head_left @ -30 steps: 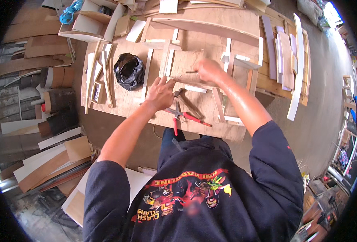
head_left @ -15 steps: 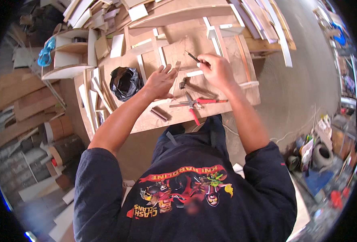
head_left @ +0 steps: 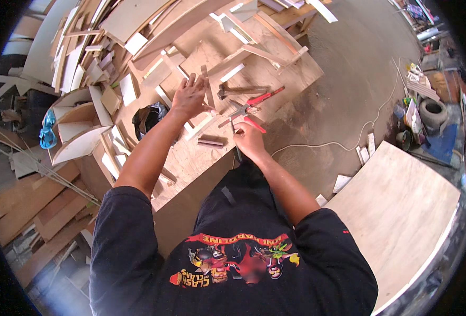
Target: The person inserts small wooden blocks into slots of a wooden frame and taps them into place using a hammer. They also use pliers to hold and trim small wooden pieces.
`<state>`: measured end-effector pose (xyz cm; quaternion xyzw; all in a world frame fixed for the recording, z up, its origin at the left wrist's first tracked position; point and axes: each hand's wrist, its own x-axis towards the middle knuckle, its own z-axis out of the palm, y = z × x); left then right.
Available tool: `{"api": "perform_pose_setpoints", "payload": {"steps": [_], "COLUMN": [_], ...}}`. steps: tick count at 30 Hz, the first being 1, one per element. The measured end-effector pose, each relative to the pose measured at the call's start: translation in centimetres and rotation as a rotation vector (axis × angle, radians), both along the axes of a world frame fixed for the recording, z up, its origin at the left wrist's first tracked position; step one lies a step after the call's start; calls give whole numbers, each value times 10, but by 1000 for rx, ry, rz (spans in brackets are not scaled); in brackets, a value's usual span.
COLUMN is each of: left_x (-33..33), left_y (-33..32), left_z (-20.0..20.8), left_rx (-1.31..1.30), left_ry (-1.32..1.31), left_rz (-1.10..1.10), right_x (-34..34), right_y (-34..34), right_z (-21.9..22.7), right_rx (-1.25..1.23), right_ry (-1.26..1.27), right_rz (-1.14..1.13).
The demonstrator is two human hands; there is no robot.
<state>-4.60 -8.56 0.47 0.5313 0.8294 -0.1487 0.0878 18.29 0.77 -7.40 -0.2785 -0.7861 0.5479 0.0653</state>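
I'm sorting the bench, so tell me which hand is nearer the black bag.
Left. The left hand is just to the right of the black bag; the right hand is farther right, by the near edge of the table.

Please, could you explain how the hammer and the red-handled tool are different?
The hammer has one brown handle; the red-handled tool has two, spread apart. The hammer lies farther from the right hand; the red-handled tool lies close to it. Both are on the table.
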Motion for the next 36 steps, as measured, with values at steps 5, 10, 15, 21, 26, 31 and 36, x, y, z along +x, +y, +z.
{"api": "perform_pose_setpoints", "payload": {"steps": [5, 10, 15, 21, 26, 31, 36], "left_x": [1, 3, -1, -5, -7, -9, -9], "left_y": [6, 6, -2, 1, -3, -5, -4], "left_z": [7, 5, -6, -9, -17, -15, -13], "left_rx": [-31, -39, 20, 26, 116, 86, 54], "left_ry": [46, 57, 123, 116, 103, 117, 104], "left_rz": [10, -18, -43, -124, -147, -139, -139], "right_x": [-13, -30, -42, -25, -36, -53, -68], "right_y": [-42, -61, -97, -122, -141, -125, -130], "right_z": [-22, -37, -34, -49, -69, -38, -47], "right_rx": [-10, -36, -94, -137, -217, 4, -17], "right_ry": [21, -22, -11, -113, 48, 114, 56], "right_rz": [-123, -317, -574, -667, -665, -737, -760]}}
